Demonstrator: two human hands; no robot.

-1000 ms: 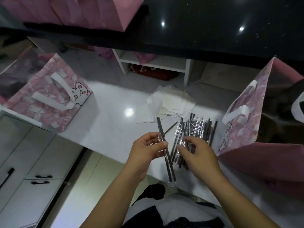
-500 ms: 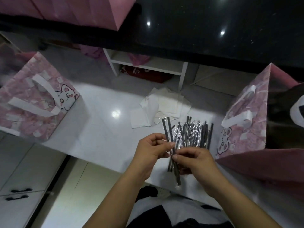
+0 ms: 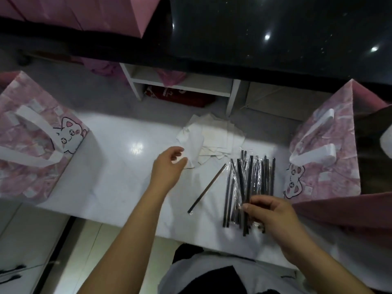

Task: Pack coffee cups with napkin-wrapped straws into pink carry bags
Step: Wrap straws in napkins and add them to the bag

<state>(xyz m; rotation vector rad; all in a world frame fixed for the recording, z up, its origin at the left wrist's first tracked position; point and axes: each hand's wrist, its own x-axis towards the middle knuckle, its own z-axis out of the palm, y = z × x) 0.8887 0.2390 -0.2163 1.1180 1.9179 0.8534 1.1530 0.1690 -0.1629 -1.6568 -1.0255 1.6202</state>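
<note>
A pile of black straws in clear wrappers lies on the white counter. My right hand pinches one wrapped straw at the pile's near end. A single straw lies slantwise on the counter, apart from both hands. My left hand reaches to the near edge of a loose pile of white napkins, fingers relaxed and spread; whether they touch the nearest napkin I cannot tell. Pink cat-print carry bags stand at the left and at the right. No coffee cup shows.
A black glossy countertop overhangs at the back, with more pink bags on it. A white open shelf stands beneath it. White cabinet fronts are at the lower left. The counter's near edge runs just before my body.
My left hand has let go of the straw and moved up to the napkins. One straw now lies alone on the counter. My right hand has shifted right onto the straw pile.
</note>
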